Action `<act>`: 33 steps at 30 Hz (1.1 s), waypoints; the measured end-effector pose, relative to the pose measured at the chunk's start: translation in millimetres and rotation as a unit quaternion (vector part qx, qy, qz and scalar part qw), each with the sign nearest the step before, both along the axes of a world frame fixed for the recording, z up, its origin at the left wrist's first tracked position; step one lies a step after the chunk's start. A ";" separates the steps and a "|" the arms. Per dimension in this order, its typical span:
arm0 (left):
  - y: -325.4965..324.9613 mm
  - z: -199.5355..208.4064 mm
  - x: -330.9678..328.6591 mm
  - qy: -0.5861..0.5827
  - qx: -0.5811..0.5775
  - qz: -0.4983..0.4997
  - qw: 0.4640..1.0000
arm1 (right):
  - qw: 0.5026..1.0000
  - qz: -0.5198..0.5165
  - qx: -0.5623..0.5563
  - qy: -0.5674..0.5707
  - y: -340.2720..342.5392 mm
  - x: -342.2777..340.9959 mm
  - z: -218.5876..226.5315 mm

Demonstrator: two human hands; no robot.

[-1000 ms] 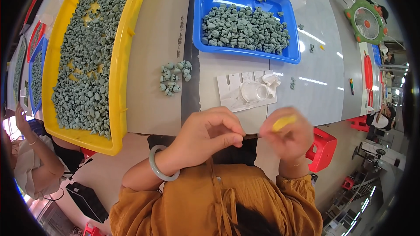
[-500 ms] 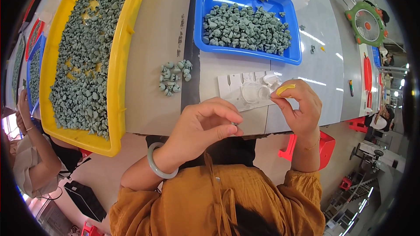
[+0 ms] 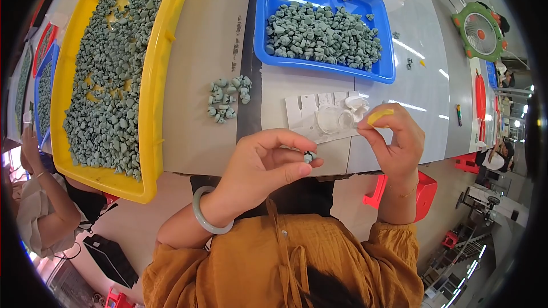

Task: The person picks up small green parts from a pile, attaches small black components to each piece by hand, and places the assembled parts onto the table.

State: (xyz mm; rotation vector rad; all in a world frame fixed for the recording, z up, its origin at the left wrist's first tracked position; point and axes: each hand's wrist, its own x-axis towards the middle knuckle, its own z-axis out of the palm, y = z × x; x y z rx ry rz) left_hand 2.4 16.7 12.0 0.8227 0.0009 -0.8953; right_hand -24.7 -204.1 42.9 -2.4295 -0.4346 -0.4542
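Observation:
My left hand [image 3: 265, 162], with a pale bangle at the wrist, pinches a small grey-green figure piece [image 3: 309, 157] with a dark band between thumb and fingertips. Off to its right, my right hand [image 3: 395, 140] is raised with thumb and forefinger pressed together; whatever they hold is too small to make out. A yellow wrap [image 3: 380, 116] covers one of its fingers. Just beyond the hands lies a white slotted plate [image 3: 302, 115] bearing a clear round dish [image 3: 328, 121] and a crumpled white lump [image 3: 357, 103]. Left of the plate, several similar green pieces [image 3: 228, 98] form a small cluster.
A yellow tray [image 3: 149, 159] full of small green pieces stands at the left. Beyond the plate is a blue tray [image 3: 319, 72] of green pieces. A green fan [image 3: 477, 31] stands far right; a red stool [image 3: 425, 194] is below the table. Another person's arm [image 3: 51, 194] shows at left.
The piece in my left hand has turned and now shows more of itself, including a dark band. My right hand has shifted slightly to the right.

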 end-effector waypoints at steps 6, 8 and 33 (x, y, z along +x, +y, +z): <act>0.0 -2.0 0.0 -0.045 -0.010 -0.002 0.999 | 0.947 0.049 0.309 0.077 30.9 -24.1 -4.2; 0.7 -4.0 -1.0 -0.055 -0.007 -0.009 0.998 | 0.948 0.046 0.307 0.067 42.7 -28.8 -11.7; 3.9 -3.4 -0.2 -0.023 0.003 -0.029 0.999 | 0.982 0.152 0.052 -0.100 48.2 -22.4 -16.8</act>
